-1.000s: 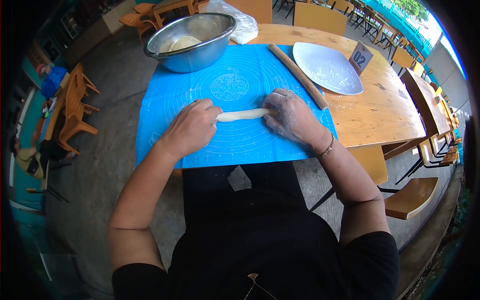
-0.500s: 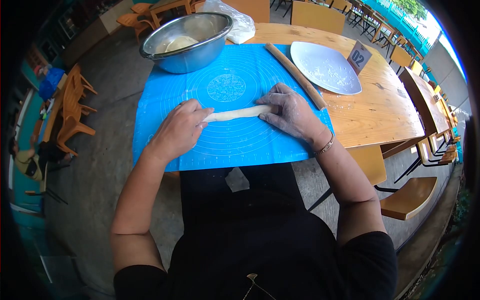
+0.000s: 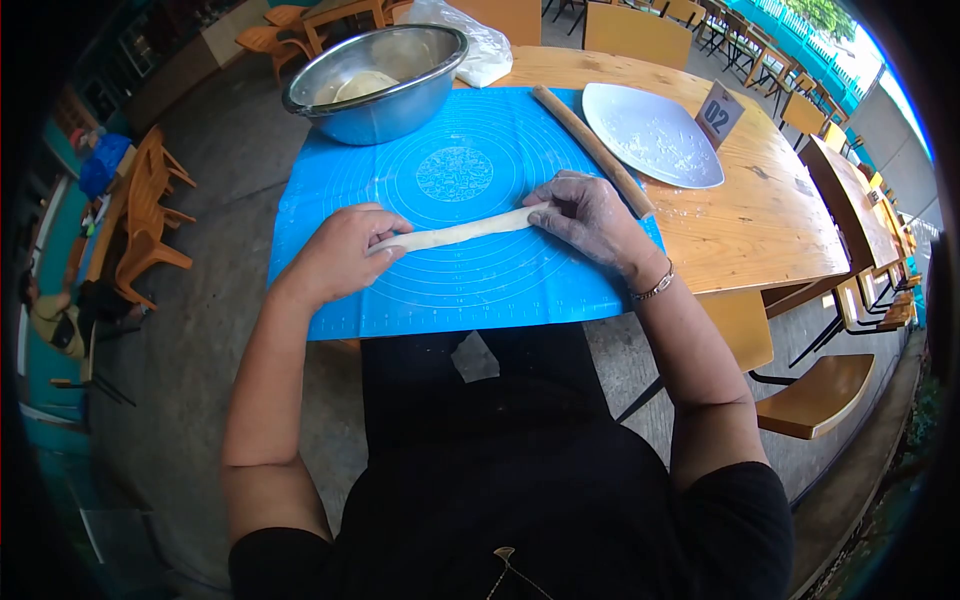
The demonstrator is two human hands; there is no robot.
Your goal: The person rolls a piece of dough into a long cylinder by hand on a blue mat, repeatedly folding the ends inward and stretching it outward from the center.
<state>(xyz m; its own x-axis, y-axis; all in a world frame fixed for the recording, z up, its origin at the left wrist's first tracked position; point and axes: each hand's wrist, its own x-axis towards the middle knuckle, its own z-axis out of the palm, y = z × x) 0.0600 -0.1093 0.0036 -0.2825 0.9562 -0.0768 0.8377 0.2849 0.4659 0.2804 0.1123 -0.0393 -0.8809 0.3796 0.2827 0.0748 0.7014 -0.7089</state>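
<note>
While pinching the left end of the dough strip (image 3: 465,232) with the left hand (image 3: 343,252), nearer than the metal bowl (image 3: 385,120), extending it across the blue mat (image 3: 450,295), contact unclear; pinching its right end with the floury right hand (image 3: 592,218), near the rolling pin (image 3: 592,150); observing the white plate (image 3: 630,115) and "02" card (image 3: 718,116) farther right on the counter (image 3: 765,225).

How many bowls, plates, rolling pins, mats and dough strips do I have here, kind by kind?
Metal bowl: 1
White plate: 1
Rolling pin: 1
Blue mat: 1
Dough strip: 1
Total: 5
</note>
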